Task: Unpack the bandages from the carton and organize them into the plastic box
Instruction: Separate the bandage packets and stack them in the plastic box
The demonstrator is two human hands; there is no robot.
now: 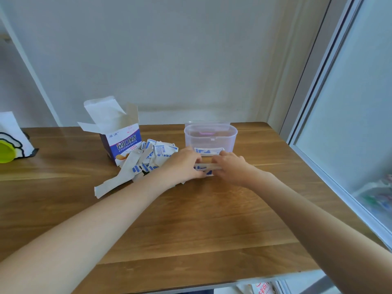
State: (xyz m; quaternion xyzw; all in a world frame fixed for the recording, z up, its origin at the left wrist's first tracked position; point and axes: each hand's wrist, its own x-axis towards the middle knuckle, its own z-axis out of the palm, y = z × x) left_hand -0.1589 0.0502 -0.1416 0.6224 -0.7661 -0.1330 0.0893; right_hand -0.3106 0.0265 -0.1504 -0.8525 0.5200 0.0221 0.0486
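Nearest, on the bare wooden desk (191, 219), both forearms reach forward to a small stack of bandages (205, 168) held between them. The left hand (184, 161) pinches one end of the stack with curled fingers, and the right hand (230, 164) grips the other end the same way; how many strips they hold is hard to tell from here. Just left lies the loose heap of bandages (148, 160), spilled against the open carton (122, 141), whose flaps stand up. Beyond the hands stands the clear plastic box (211, 136), open at the top, with what looks like a first layer of strips seen through its near wall. The step in hand seems to be squaring the stack: it would go best by tapping its long edge on the desk, keeping the ends pinched level, then lifting it over the rim and laying it flat along the box.
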